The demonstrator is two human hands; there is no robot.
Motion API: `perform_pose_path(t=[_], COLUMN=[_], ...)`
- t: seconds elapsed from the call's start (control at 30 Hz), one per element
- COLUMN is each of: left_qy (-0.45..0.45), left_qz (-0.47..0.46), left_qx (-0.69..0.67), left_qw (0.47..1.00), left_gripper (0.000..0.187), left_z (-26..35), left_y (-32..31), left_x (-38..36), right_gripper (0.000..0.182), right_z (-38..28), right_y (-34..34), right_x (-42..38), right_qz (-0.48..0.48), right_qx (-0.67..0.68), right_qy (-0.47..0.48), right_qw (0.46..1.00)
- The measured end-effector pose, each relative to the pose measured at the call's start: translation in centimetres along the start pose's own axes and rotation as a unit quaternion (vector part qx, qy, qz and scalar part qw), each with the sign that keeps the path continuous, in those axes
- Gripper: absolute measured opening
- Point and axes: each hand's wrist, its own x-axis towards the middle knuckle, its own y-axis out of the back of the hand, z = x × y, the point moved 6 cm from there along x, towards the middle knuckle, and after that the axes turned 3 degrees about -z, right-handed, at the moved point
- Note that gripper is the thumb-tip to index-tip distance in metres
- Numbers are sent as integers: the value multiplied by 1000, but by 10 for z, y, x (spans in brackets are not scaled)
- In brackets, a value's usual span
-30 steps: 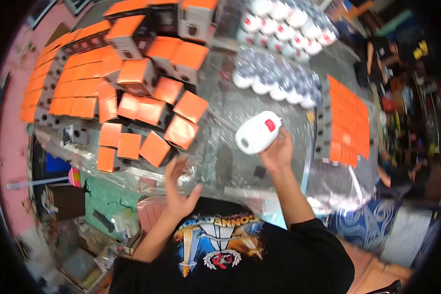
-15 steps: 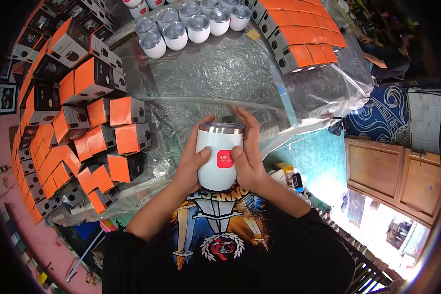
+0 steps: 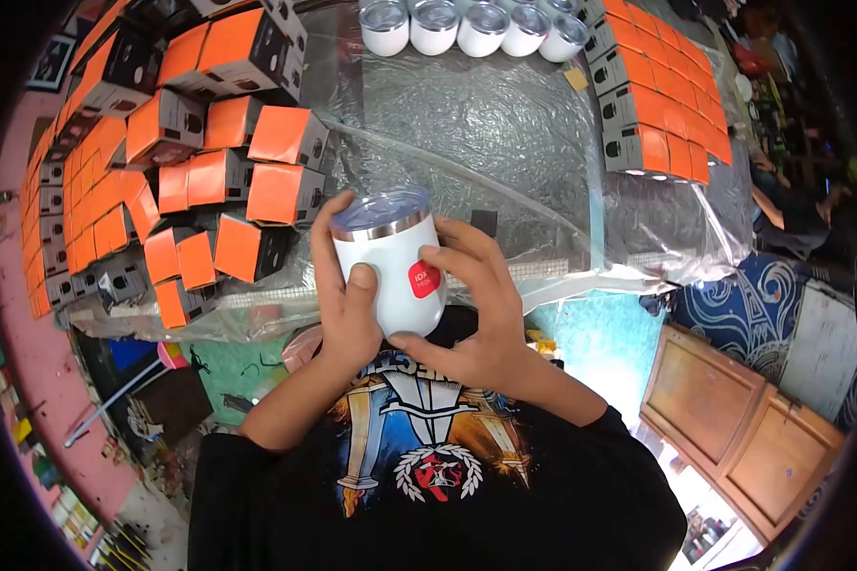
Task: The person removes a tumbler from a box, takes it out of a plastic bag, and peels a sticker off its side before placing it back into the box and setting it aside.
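A white tumbler (image 3: 390,271) with a steel rim, a clear lid (image 3: 383,208) and a red label is held in front of my chest, tilted a little to the left. My left hand (image 3: 343,290) wraps round its left side, thumb on the front. On the right, my right hand (image 3: 476,305) grips it, with fingers by the label and the thumb near the base. The tumbler's far side is hidden.
Orange-topped boxes (image 3: 281,195) are piled at the left, and more stand in rows (image 3: 671,157) at the right. White lidded tumblers (image 3: 435,29) line the back of the plastic-covered table (image 3: 448,114). A dark square (image 3: 484,223) lies beyond my right hand. Another person's arm (image 3: 769,205) shows far right.
The tumbler has moved up and left and now tilts, its label turned rightward. My right thumb has shifted from the label to near the base. The camera view has shifted too.
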Motion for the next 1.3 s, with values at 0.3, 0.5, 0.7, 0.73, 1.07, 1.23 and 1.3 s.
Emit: perform_pose_path(t=[0.3,0.5,0.7,0.73,1.07,1.23,1.3], left_qy=[90,89,86,71,104,103,96], left_qz=[-5,-15,-33,-36,-12,16,19], left_qx=[-13,35,46,52,18,3,7], left_qw=[996,995,995,995,994,995,995], left_gripper=[59,60,64,64,63,60,60], left_z=[8,12,17,18,7,-2,-5], left_y=[-3,-8,-19,-22,-64,-93,-105], left_x=[-23,-34,-40,-40,-51,-58,-58], right_gripper=[84,81,77,77,72,68,69], right_z=[-17,-18,-13,-12,-4,-8,-6], right_y=[3,4,13,16,56,84,96], right_x=[12,3,-8,-9,-19,-23,-25], right_qz=[-138,-144,-133,-124,-137,-171,-178], right_qx=[-138,-132,-114,-101,-71,-91,-90], right_qy=[122,105,116,117,129,119,124], right_qw=[973,975,978,980,980,974,972])
